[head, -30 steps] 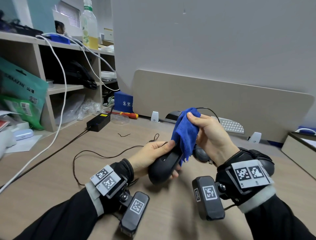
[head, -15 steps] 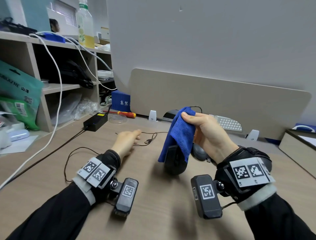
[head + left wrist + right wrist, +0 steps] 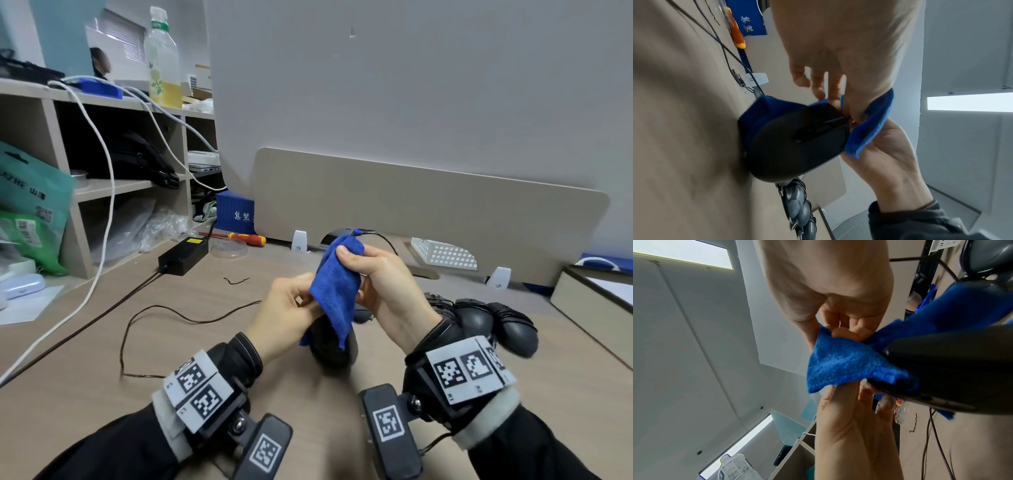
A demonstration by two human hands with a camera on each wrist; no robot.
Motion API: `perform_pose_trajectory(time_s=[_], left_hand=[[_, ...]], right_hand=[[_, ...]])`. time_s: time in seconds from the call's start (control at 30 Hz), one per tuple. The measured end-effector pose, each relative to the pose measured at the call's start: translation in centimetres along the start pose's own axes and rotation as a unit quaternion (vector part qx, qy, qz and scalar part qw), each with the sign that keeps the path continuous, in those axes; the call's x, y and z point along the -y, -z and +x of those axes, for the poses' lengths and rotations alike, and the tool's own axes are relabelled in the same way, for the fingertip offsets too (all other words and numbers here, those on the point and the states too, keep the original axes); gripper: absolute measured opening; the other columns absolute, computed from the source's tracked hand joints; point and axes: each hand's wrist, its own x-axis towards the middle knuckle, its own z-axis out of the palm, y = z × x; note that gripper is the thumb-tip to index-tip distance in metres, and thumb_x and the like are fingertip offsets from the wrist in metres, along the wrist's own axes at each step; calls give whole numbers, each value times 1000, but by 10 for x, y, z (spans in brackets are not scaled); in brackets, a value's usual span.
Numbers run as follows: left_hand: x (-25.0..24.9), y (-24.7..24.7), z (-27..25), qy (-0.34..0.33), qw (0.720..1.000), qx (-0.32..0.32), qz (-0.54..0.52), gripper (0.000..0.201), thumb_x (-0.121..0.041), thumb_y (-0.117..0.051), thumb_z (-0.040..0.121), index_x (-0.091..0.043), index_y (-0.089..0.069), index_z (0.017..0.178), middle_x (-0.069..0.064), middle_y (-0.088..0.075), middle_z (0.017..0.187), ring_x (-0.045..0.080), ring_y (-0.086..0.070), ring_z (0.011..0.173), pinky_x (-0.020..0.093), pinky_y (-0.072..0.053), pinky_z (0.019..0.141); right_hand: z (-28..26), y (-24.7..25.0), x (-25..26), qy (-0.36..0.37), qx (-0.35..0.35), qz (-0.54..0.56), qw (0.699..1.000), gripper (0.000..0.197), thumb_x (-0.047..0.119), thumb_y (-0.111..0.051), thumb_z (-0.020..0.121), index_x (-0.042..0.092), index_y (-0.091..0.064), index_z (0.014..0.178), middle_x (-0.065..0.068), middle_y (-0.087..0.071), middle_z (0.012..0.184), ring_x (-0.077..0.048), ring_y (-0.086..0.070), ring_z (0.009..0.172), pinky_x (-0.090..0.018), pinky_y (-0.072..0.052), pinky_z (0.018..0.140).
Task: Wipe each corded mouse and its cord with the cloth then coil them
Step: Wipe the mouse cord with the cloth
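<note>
A black corded mouse (image 3: 332,349) stands on its tail end on the desk, with a blue cloth (image 3: 337,294) draped over its upper part. My right hand (image 3: 349,260) grips the top of the cloth, thumb in front. My left hand (image 3: 310,301) pinches at the mouse's raised front end, right beside the cloth edge. The left wrist view shows those fingers (image 3: 830,97) on the top edge of the mouse (image 3: 797,142). In the right wrist view the cloth (image 3: 842,363) lies between both hands. The brown cord (image 3: 161,307) loops over the desk and runs in behind my left hand.
Dark mice with coiled cords (image 3: 513,334) lie just right of my right wrist. A black power brick (image 3: 183,255), a red and yellow screwdriver (image 3: 246,238) and a white cable (image 3: 102,240) are at the left. A shallow box (image 3: 589,301) sits at the right, a divider panel (image 3: 428,212) behind.
My left hand let go of the mouse, reached forward toward the cord on the desk, and has come back to the mouse's top. My right hand kept the cloth on the mouse.
</note>
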Motion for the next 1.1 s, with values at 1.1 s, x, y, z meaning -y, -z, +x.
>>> perform_pose_trajectory(time_s=[1.1], left_hand=[[-12, 5, -2, 15, 996, 55, -74, 26, -26, -62, 88, -2, -64, 77, 6, -63, 57, 17, -46, 39, 22, -33, 38]], right_hand=[[-13, -8, 18, 41, -16, 14, 999, 20, 10, -61, 95, -6, -68, 105, -12, -71, 92, -29, -66, 86, -40, -53, 76]])
